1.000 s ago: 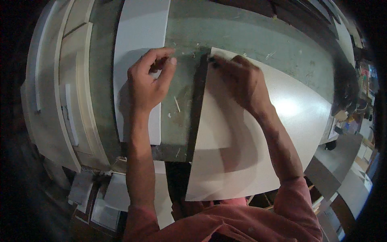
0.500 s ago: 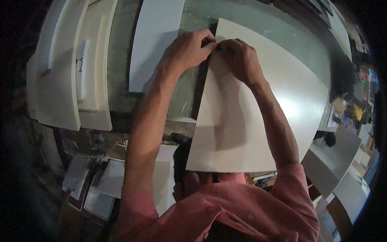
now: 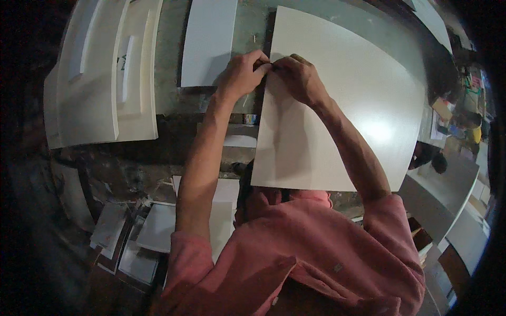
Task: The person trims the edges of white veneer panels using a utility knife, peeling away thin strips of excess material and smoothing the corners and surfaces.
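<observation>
Left hand meets right hand at cream panel's edge
Fingers narrow (whether gripping anything, unclear); white board nearby, left.

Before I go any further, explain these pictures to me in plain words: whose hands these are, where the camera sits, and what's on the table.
There is no machine here: these are a person's own bare hands. The view comes from a wide fisheye camera worn on the head, looking down, so straight edges bend and the pink-red shirt fills the bottom.

On the greenish worktable lie overlapping cream panels at left, a narrow white panel beside them, and a large off-white panel jutting past the near edge.

The left hand and right hand meet at the large panel's left edge, fingertips together. Whatever they pinch is too small to make out.
</observation>
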`<move>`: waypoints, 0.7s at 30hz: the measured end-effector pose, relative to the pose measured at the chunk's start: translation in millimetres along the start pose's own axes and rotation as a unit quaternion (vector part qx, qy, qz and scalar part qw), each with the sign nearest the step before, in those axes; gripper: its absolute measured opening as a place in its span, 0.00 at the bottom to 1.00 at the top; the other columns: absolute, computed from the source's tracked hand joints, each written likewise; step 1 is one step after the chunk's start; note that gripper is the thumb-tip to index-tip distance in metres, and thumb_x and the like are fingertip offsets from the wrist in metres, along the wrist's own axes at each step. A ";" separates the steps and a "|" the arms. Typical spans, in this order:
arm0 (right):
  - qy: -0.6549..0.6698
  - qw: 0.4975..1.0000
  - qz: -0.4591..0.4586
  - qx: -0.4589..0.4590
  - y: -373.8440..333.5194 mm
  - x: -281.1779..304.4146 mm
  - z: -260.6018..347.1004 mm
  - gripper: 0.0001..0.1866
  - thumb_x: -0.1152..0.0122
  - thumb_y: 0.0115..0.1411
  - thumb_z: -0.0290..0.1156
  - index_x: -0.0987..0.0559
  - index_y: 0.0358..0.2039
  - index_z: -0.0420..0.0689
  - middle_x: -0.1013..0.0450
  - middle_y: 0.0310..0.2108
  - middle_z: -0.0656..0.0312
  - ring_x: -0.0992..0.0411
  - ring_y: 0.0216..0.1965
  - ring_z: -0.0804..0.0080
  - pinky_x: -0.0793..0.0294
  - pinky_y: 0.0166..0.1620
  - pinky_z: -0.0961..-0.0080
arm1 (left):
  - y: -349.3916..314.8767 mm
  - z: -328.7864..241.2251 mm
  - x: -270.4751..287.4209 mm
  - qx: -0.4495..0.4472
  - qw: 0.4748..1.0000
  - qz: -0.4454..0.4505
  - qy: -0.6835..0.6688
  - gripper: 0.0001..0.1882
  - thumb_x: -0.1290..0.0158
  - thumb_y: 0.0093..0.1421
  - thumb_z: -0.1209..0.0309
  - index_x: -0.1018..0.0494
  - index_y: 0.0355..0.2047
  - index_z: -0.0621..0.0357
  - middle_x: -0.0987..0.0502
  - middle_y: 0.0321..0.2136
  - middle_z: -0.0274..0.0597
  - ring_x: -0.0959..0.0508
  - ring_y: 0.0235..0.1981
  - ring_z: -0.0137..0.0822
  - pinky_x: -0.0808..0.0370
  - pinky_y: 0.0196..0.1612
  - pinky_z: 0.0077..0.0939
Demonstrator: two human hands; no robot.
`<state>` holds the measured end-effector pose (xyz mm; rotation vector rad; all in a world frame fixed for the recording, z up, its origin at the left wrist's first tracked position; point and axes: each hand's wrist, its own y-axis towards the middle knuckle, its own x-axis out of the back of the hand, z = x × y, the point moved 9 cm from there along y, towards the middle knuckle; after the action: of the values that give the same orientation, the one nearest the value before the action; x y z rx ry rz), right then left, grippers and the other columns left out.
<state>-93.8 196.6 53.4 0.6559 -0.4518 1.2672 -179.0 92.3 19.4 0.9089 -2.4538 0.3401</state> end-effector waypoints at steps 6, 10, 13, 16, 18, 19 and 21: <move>-0.020 0.998 0.026 0.045 -13.2 -8.8 15.1 0.08 0.43 0.53 0.21 0.19 0.34 0.40 0.23 0.33 0.55 0.26 0.37 0.52 0.24 0.41 0.60 | -18.1 -4.1 0.7 -0.008 1.000 0.007 -0.002 0.08 0.43 0.59 0.70 0.23 0.37 0.59 0.18 0.32 0.49 0.19 0.36 0.51 0.24 0.38 0.39; -0.047 0.997 0.045 0.051 -40.4 -22.5 14.5 0.11 0.44 0.50 0.20 0.19 0.34 0.40 0.24 0.31 0.53 0.27 0.36 0.52 0.25 0.40 0.59 | -42.5 -5.2 -6.9 0.012 0.999 0.034 -0.012 0.08 0.43 0.58 0.72 0.23 0.36 0.61 0.19 0.32 0.50 0.19 0.36 0.51 0.24 0.38 0.38; -0.043 0.994 0.089 0.047 -55.4 -32.5 35.8 0.13 0.41 0.49 0.20 0.21 0.38 0.40 0.25 0.34 0.56 0.28 0.37 0.54 0.27 0.41 0.60 | -72.3 0.6 -3.8 0.003 1.000 0.016 -0.023 0.06 0.44 0.58 0.73 0.24 0.35 0.61 0.19 0.31 0.49 0.19 0.35 0.51 0.25 0.38 0.39; -0.057 0.991 0.107 0.051 -81.4 -42.6 44.2 0.14 0.41 0.51 0.21 0.21 0.40 0.42 0.26 0.33 0.58 0.28 0.38 0.55 0.28 0.41 0.60 | -101.6 -4.0 -5.8 -0.006 1.000 0.006 -0.004 0.05 0.44 0.56 0.75 0.24 0.33 0.60 0.20 0.30 0.49 0.21 0.35 0.51 0.26 0.37 0.41; -0.056 0.991 0.103 0.060 -99.4 -49.1 52.9 0.14 0.41 0.52 0.23 0.21 0.41 0.42 0.26 0.33 0.58 0.28 0.39 0.57 0.29 0.42 0.60 | -123.1 -5.9 -7.5 -0.009 1.000 0.003 0.013 0.05 0.44 0.55 0.76 0.24 0.33 0.59 0.21 0.30 0.48 0.21 0.35 0.52 0.26 0.37 0.41; -0.056 0.991 0.101 0.064 -107.6 -50.4 58.0 0.14 0.41 0.52 0.23 0.21 0.41 0.43 0.27 0.33 0.58 0.28 0.40 0.58 0.30 0.42 0.60 | -133.9 -5.8 -9.8 -0.011 1.000 0.002 0.021 0.05 0.44 0.54 0.76 0.25 0.32 0.59 0.21 0.30 0.48 0.22 0.35 0.52 0.27 0.36 0.41; -0.052 0.985 0.163 0.023 -118.0 -55.5 62.4 0.14 0.43 0.55 0.28 0.22 0.43 0.46 0.28 0.36 0.58 0.30 0.44 0.57 0.31 0.47 0.62 | -151.3 -1.1 -15.0 0.006 0.999 0.026 0.019 0.06 0.41 0.55 0.75 0.24 0.34 0.57 0.21 0.30 0.45 0.22 0.34 0.49 0.27 0.37 0.38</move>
<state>8.9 95.8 40.0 0.7089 -0.6370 1.5613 -68.4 -12.1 21.3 0.8370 -2.4465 0.3864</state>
